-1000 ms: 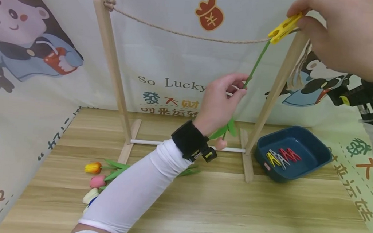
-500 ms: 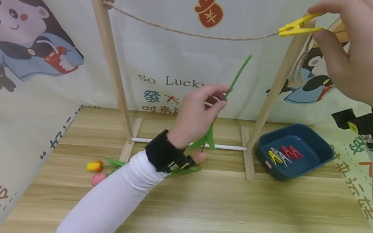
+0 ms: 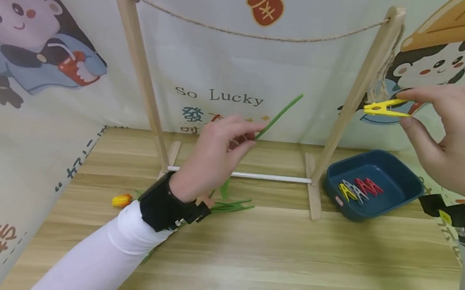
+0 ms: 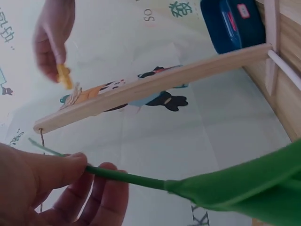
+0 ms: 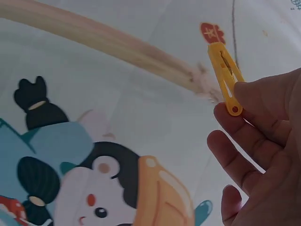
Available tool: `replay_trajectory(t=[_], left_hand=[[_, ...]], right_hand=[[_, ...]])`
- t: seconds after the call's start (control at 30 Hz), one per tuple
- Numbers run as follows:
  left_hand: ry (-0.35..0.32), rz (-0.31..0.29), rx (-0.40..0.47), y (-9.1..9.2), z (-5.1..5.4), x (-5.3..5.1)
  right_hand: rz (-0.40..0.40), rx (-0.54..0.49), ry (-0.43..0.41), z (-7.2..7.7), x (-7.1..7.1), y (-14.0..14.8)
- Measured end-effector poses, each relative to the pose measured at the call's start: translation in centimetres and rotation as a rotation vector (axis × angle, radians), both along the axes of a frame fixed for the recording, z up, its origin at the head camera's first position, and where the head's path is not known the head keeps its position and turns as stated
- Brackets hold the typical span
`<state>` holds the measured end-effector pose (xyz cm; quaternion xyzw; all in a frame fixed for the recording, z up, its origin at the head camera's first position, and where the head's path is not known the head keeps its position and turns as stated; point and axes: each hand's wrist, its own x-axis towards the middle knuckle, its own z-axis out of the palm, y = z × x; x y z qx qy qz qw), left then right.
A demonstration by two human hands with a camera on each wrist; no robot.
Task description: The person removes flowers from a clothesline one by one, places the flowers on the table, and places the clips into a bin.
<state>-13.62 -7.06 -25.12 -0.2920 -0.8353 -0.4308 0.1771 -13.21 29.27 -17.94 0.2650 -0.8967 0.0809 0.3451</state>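
My left hand [image 3: 213, 155] pinches the green stem [image 3: 281, 115] of an artificial tulip below the rope, with the stem end pointing up and right. In the left wrist view, a broad green leaf [image 4: 254, 188] spreads from that stem; the bloom is mostly hidden behind my wrist in the head view. My right hand [image 3: 452, 139] pinches a yellow clothespin [image 3: 376, 109] by its two handles, to the right of the wooden post. Nothing shows between the clip's tips. Above both hands the twine rope [image 3: 265, 36] sags between two posts.
Wooden posts [image 3: 140, 65] and a white crossbar [image 3: 271, 177] form the stand. A dark blue basin [image 3: 360, 214] at right holds several clothespins [image 3: 349, 191]. More tulips lie on the table at left, an orange bloom [image 3: 122, 200] and green stems [image 3: 233, 205] showing past my arm.
The yellow clothespin came off the rope and moved down and right with my right hand. My left hand drew the tulip down and left, away from the rope.
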Motion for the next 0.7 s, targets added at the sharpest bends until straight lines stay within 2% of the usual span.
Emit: replay_trajectory(t=[0.13,0.3,0.47,0.7], left_hand=[[-0.036,0.013,-0.128,-1.2,-0.6,1.1],[0.002,0.031,-0.296,-2.2,-2.2,2.2],[0.014,0.065,-0.420,-3.0,-4.5,3.1],[-0.034,0.148,-0.604,-3.7,-8.0,4.0]], right_hand=[[-0.017,-0.040,-0.116,-3.2,-0.5,1.8],[-0.073,-0.060,-0.287,-7.4,-1.8,3.9],[-0.126,-0.044,-0.432,-11.2,-3.5,5.5],[-0.142,-0.047,-0.592,-15.4,-5.0,7.3]])
